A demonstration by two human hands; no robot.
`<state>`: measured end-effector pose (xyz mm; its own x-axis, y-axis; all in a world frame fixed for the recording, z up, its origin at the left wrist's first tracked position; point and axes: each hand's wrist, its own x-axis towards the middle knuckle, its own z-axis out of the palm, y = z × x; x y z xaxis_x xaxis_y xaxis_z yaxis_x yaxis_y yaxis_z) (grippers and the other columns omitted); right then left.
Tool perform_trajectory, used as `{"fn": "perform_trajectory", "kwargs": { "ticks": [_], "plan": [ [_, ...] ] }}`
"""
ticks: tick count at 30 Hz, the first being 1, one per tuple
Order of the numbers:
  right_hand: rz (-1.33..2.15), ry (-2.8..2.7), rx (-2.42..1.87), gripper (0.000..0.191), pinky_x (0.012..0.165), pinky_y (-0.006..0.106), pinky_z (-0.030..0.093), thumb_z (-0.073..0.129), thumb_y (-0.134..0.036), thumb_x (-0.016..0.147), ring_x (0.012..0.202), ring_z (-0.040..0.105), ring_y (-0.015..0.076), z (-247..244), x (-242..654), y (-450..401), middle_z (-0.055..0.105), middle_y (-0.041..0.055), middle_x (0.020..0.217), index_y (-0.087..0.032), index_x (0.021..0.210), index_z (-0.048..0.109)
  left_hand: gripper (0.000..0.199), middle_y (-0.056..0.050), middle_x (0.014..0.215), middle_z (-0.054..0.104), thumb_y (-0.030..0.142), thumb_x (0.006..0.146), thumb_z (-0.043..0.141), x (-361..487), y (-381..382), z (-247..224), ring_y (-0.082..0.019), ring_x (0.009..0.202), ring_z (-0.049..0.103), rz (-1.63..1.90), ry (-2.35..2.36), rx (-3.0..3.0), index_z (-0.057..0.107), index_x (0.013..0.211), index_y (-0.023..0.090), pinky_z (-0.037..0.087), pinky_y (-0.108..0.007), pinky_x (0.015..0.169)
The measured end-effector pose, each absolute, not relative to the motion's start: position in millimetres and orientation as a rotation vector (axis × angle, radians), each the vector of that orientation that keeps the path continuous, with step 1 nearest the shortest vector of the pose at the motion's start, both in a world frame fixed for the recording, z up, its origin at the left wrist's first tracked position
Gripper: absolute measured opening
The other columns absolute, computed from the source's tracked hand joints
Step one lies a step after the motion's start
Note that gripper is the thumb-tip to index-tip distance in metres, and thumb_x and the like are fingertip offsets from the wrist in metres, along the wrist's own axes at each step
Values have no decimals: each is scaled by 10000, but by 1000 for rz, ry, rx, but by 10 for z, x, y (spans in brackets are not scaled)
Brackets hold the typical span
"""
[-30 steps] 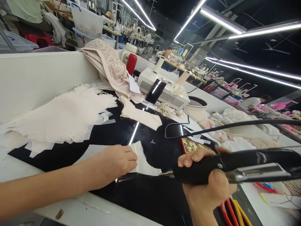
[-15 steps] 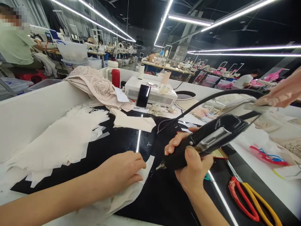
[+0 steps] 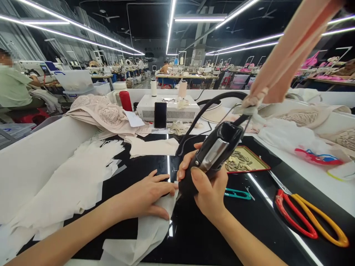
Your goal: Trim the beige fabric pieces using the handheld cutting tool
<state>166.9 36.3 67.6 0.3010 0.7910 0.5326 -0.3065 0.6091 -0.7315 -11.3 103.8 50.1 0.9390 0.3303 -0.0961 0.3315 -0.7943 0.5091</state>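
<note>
Nearest the person, a thin off-white cloth piece (image 3: 148,234) lies creased on the glossy black work surface (image 3: 199,229), held down by the left hand (image 3: 152,197), which is spread nearly flat, fingers apart, gripping nothing. The right hand (image 3: 208,192) is wrapped firmly around a black corded tool (image 3: 215,149) with a silver strip, its nose pointed down at the cloth's right edge (whether the tip touches is hidden). Work on this piece looks under way rather than finished. To the right lie scissors (image 3: 288,193) with red and orange-yellow handles; to the left spreads a loose heap of thin white cloth pieces (image 3: 69,173), though whether those are done or waiting cannot be told. Farther off, a single cream cloth piece (image 3: 152,146) lies apart, before an upright black phone (image 3: 160,115).
</note>
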Motion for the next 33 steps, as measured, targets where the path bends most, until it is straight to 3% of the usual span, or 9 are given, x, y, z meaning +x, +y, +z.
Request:
{"fn": "perform_trajectory", "kwargs": {
  "ticks": [7,13,24,30,33],
  "plan": [
    [730,-1056,-628,276,646,310,606,786,-300,888,643,637,126,690,1567,395,678,-45,833,-294,1083,590,515,-112,1499,615,448,862,886,-151,1037,520,-372,1566,378,-27,513,2597,648,1270,242,159,-720,1294],
    [737,-1077,-670,276,601,319,572,803,-331,858,634,612,138,668,1528,401,654,-33,826,-280,990,566,567,-141,1550,570,415,841,907,-166,1033,548,-374,1532,421,-43,521,2627,643,1304,220,260,-700,1275],
    [753,-1057,-737,317,566,316,509,785,-334,780,622,531,144,674,1418,436,582,-32,785,-269,979,547,820,-112,1585,552,311,836,918,-201,1029,573,-401,1519,446,-41,533,2634,527,1557,314,192,-743,1271],
    [790,-1079,-711,324,568,304,506,799,-310,767,632,511,142,674,1343,468,562,-33,785,-276,931,522,676,-90,1578,565,329,882,873,-200,1023,619,-432,1454,508,-39,538,2599,609,1502,278,294,-659,1272],
    [788,-1072,-699,326,551,288,495,797,-286,755,612,501,134,686,1341,472,550,-46,754,-277,909,510,615,-75,1564,582,352,898,858,-217,1054,602,-418,1450,516,-28,516,2600,636,1468,292,284,-659,1275]
  ]
}}
